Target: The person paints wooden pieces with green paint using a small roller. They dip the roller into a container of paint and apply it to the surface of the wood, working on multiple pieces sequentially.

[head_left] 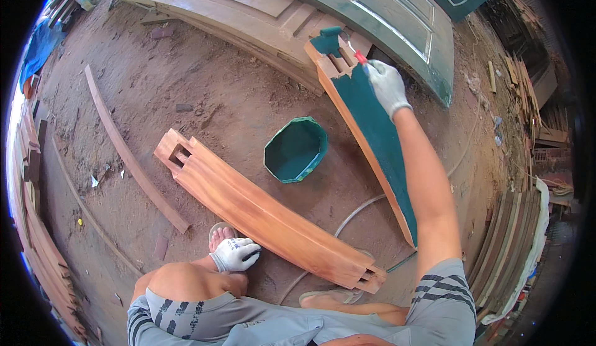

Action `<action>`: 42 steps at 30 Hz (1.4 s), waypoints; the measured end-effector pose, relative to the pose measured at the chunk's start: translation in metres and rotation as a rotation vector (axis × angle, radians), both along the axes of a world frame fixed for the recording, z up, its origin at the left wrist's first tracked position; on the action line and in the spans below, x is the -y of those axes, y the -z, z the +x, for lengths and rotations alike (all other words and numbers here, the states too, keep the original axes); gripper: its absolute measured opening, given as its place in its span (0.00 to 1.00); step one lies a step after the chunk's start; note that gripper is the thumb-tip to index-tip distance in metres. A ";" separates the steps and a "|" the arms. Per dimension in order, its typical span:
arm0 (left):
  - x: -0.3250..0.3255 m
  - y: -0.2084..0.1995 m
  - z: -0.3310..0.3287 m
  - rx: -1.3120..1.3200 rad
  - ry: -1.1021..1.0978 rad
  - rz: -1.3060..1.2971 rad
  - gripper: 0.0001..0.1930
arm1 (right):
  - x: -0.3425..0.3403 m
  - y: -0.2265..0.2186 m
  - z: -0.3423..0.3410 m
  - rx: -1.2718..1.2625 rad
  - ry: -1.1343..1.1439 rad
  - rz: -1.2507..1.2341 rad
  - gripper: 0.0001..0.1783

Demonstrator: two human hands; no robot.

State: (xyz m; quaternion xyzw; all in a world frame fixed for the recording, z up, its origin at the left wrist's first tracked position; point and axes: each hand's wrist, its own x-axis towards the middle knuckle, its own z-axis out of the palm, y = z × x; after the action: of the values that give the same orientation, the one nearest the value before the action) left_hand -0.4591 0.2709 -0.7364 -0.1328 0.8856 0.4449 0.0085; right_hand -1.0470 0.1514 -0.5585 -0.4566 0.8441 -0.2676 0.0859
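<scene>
My right hand [388, 88], in a white glove, is closed around the handle of a small paint roller [360, 56] with red on its grip. Its dark green roller head lies at the far end of a wooden beam [366, 116]. Wet-looking green covers most of that beam's upper face; the side edge is bare wood, with notches near the roller. My left hand [234, 254], also gloved, rests by my foot with loosely bent fingers and nothing visible in it. Beside it stretches an unpainted reddish beam [261, 206] with slotted ends. Between the beams stands an open tub [296, 150] coated in green paint.
Stacked panelled doors [248, 17] lie at the back, with a green-painted door [397, 17] to their right. A thin wooden strip [127, 144] crosses the dirt floor on the left. A pale hose [357, 212] runs beneath the beams. Stacked boards [506, 240] line the right.
</scene>
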 end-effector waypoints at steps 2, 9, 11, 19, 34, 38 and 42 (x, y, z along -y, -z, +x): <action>-0.001 0.001 0.001 0.004 -0.008 0.001 0.13 | 0.013 0.002 0.011 -0.010 0.037 0.039 0.22; 0.001 -0.002 0.001 0.000 -0.028 0.017 0.13 | -0.026 -0.007 0.047 0.018 0.106 0.083 0.23; 0.002 -0.002 0.001 -0.003 -0.011 0.008 0.13 | -0.007 0.002 0.040 -0.015 0.111 0.025 0.24; -0.001 -0.006 0.002 -0.017 -0.046 -0.043 0.12 | 0.006 0.007 0.036 -0.095 0.104 0.131 0.25; 0.033 -0.022 -0.006 -0.295 0.090 -0.017 0.14 | -0.033 0.005 -0.011 -0.047 -0.017 0.150 0.25; 0.112 -0.059 -0.059 -0.338 0.166 -0.146 0.16 | -0.066 -0.010 -0.024 -0.045 0.014 0.113 0.25; 0.168 -0.049 -0.096 -0.241 0.300 -0.257 0.18 | -0.015 -0.018 -0.021 -0.070 0.028 0.097 0.24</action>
State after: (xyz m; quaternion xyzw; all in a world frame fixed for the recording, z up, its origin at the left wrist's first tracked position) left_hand -0.5549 0.1031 -0.6877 0.0543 0.9395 0.3347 -0.0485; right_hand -1.0682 0.1663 -0.5410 -0.4490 0.8650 -0.2112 0.0746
